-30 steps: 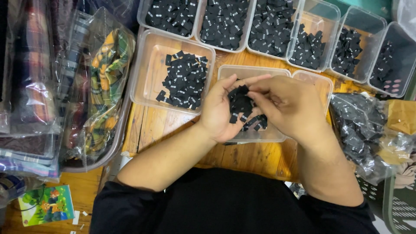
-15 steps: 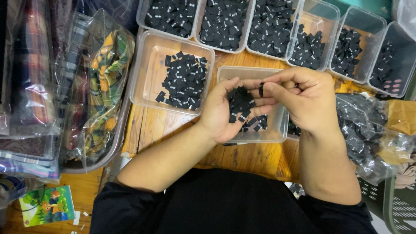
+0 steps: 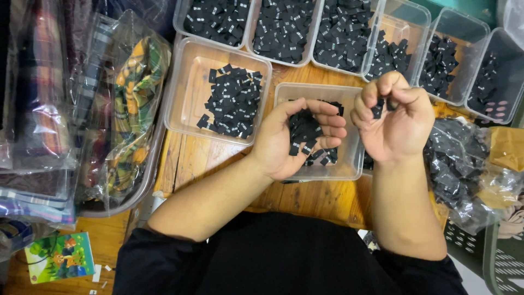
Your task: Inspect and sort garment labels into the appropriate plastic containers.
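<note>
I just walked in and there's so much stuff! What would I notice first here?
Probably the two hands in the middle: the left hand cups a heap of small black tags, and the right hand pinches one black tag in its fingers. Around them sit clear plastic tubs full of the same black tags, on a wooden table. At the left lie bagged plaid cloths.

Bagged plaid fabric [image 3: 131, 109], picture card [image 3: 59, 257]
</note>
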